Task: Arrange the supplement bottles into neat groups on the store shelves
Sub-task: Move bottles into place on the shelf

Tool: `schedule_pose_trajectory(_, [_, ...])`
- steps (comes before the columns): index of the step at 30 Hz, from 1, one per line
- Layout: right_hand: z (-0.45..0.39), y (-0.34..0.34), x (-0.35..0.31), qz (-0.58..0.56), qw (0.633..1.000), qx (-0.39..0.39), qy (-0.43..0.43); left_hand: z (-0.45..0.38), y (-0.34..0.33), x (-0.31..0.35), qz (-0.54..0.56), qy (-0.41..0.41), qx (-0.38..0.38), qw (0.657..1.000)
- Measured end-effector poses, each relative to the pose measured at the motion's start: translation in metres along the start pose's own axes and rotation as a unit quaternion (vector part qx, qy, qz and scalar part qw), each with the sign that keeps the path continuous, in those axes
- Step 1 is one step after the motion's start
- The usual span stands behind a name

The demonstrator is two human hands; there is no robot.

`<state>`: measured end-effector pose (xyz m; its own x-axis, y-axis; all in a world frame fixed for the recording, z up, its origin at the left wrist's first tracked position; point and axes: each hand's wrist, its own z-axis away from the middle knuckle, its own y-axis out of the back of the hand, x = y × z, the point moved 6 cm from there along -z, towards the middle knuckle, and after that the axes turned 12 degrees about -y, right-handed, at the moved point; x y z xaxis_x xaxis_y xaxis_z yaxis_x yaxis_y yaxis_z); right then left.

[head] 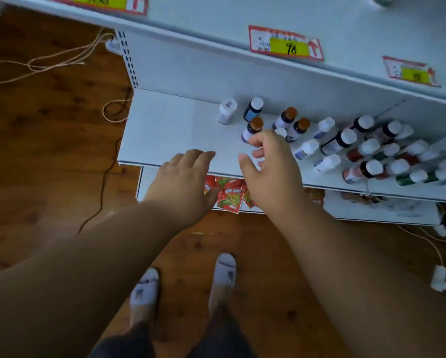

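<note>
price tag (286, 43) reads 98 | both hands (183, 174) loose, holding nothing | bottles (252, 129) unreadable

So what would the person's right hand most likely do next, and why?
Probably close on the brown-capped bottle by its fingertips: the right hand hovers open there, holding nothing, and two matching brown-capped bottles stand just beyond, a likely group.

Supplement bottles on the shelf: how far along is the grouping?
Partly done. The white-capped bottles at right stand packed in rows. In hand: nothing held; the right hand reaches at a brown-capped bottle, the left hand hovers open. Left: loose bottles around it, like the white bottle, remain ungrouped.
</note>
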<state>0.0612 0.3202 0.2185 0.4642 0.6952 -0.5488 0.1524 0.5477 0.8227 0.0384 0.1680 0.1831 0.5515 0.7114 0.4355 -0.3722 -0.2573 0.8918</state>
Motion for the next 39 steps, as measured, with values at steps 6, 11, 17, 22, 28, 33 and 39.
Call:
schedule_pose_trajectory(6, [-0.069, -0.065, 0.086, 0.032, 0.999, 0.01, -0.011, -0.059, -0.08, -0.016, 0.001, -0.009, -0.013, 1.0])
schedule_pose_trajectory(11, [-0.143, -0.111, 0.131, 0.097, 0.995, 0.019, -0.001, -0.103, -0.123, -0.029, -0.002, -0.008, 0.002, 1.0])
schedule_pose_trajectory(17, [-0.215, -0.127, 0.151, 0.152, 0.986, 0.063, 0.004, -0.134, -0.156, -0.037, -0.012, -0.021, 0.017, 1.0])
schedule_pose_trajectory(22, [-0.24, -0.141, 0.156, 0.138, 0.989, 0.053, 0.024, -0.151, -0.169, -0.043, -0.026, -0.03, 0.029, 0.999])
schedule_pose_trajectory(28, [-0.248, -0.137, 0.147, 0.07, 0.996, 0.048, 0.018, -0.16, -0.166, -0.052, -0.031, -0.03, 0.036, 0.998])
schedule_pose_trajectory(33, [-0.183, -0.128, 0.139, -0.07, 0.997, -0.024, -0.017, -0.122, -0.147, -0.054, 0.042, 0.02, 0.019, 0.999])
schedule_pose_trajectory(39, [-0.064, -0.099, 0.096, -0.25, 0.954, -0.136, -0.093, -0.024, -0.085, -0.027, 0.147, 0.065, -0.021, 0.987])
